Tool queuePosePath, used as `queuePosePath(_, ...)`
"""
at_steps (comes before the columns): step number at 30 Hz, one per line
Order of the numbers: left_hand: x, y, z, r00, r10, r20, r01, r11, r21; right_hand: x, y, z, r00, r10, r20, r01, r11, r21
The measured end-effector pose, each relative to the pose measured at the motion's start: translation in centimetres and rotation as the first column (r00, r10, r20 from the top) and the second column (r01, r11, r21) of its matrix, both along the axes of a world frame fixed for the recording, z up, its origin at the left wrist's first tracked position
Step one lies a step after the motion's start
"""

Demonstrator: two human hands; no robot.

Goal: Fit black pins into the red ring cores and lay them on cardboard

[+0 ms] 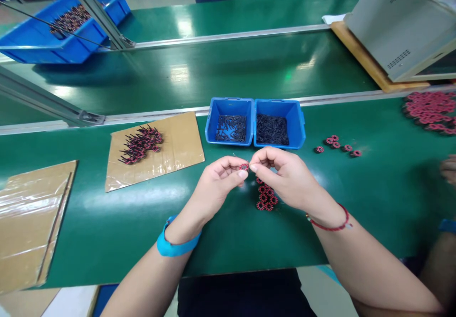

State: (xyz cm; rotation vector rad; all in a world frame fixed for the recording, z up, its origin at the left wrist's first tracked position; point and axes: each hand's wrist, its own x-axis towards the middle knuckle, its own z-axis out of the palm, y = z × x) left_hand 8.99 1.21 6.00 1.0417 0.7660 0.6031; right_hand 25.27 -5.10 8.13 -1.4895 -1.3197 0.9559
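Note:
Between the fingertips of my left hand [223,179] is a small red-and-black ring part [244,167]. My right hand [281,172] is pinched at the right side of that ring; whatever lies between its fingertips is too small to make out. Just below my right fingers, a cluster of similar ring parts [267,198] rests on the green table. Beyond my hands stand two blue bins side by side, the left bin [231,143] and the right bin [280,145], both holding thin black pieces.
On a cardboard sheet [181,141] at the left lie ring parts with black pins [140,146]. Loose rings [335,143] and a large red pile [431,111] sit at the right. Another person's hand [449,168] shows at the right edge. A metal post [96,15] rises at the back left.

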Motion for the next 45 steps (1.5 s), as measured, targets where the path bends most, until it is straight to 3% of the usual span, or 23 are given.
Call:
queuePosePath(9,-0.1,0.2,0.9,0.995,-0.083,-0.053,0.085,0.996,0.029,0.1,-0.1,-0.1,0.998,0.037,0.043,-0.036,0.999,-0.020)
queuePosePath(16,-0.3,0.3,0.6,0.987,-0.145,-0.064,0.149,0.987,0.059,0.2,0.0,0.0,0.996,0.046,-0.075,-0.052,0.996,-0.078)
queuePosePath(22,-0.2,-0.1,-0.3,0.991,-0.112,-0.080,0.129,0.957,0.260,0.0,0.1,-0.3,0.958,0.010,-0.287,-0.044,0.992,-0.115)
queuePosePath(27,-0.2,-0.2,-1.0,0.991,-0.056,-0.124,0.105,0.896,0.431,-0.4,0.3,-1.0,0.960,-0.024,-0.277,-0.004,0.995,-0.101)
queuePosePath(32,-0.6,0.0,-1.1,0.973,-0.033,-0.229,0.154,0.832,0.532,-0.4,0.4,-1.1,0.955,-0.061,-0.290,0.037,0.995,-0.087)
queuePosePath(34,-0.6,0.0,-0.9,0.969,-0.034,-0.243,0.161,0.838,0.522,-0.2,0.4,-0.7,0.957,-0.109,-0.271,0.094,0.993,-0.067)
queuePosePath(37,-0.5,-0.1,-0.7,0.980,-0.057,-0.193,0.136,0.893,0.428,0.1,0.3,-0.2,0.953,-0.138,-0.271,0.129,0.990,-0.053)
queuePosePath(40,-0.3,-0.2,-0.5,0.993,-0.069,-0.095,0.096,0.944,0.317,0.2,0.3,0.1,0.943,-0.098,-0.317,0.074,0.994,-0.084)
queuePosePath(45,-0.2,-0.3,-0.5,0.997,-0.058,-0.047,0.068,0.961,0.269,0.1,0.3,0.1,0.934,-0.060,-0.353,0.018,0.993,-0.119)
